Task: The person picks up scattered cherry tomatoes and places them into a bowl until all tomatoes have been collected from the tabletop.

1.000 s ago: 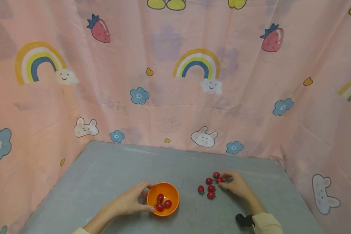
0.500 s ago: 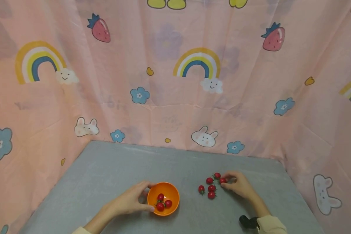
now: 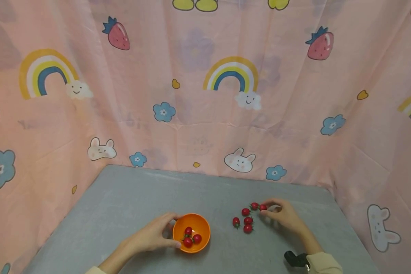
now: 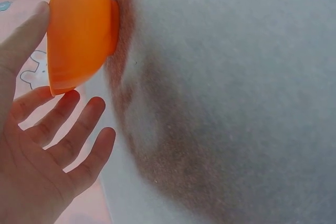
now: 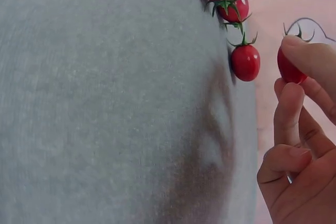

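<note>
My left hand [image 3: 154, 234] grips the rim of a small orange bowl [image 3: 203, 225], its thumb on the near side and a finger on the far side; the other fingers are spread below the rim in the left wrist view. Three red cherry tomatoes [image 3: 188, 242] lie inside the bowl. My right hand [image 3: 284, 217] pinches a cherry tomato [image 5: 287, 65] between thumb and fingertips. In the right wrist view this tomato is raised off the table, its green stem end facing away from the fingers. Several loose cherry tomatoes [image 3: 248, 220] lie just left of the right hand.
The grey tabletop [image 3: 140, 190] is bordered by a pink patterned curtain [image 3: 198, 129] at the back and sides. A black strapped object [image 3: 296, 259] sits at the right wrist beside the cream sleeve [image 3: 323, 263].
My right hand has drawn a cherry tomato away from the loose group, moving slightly right and back. The left hand and the bowl have stayed in place.
</note>
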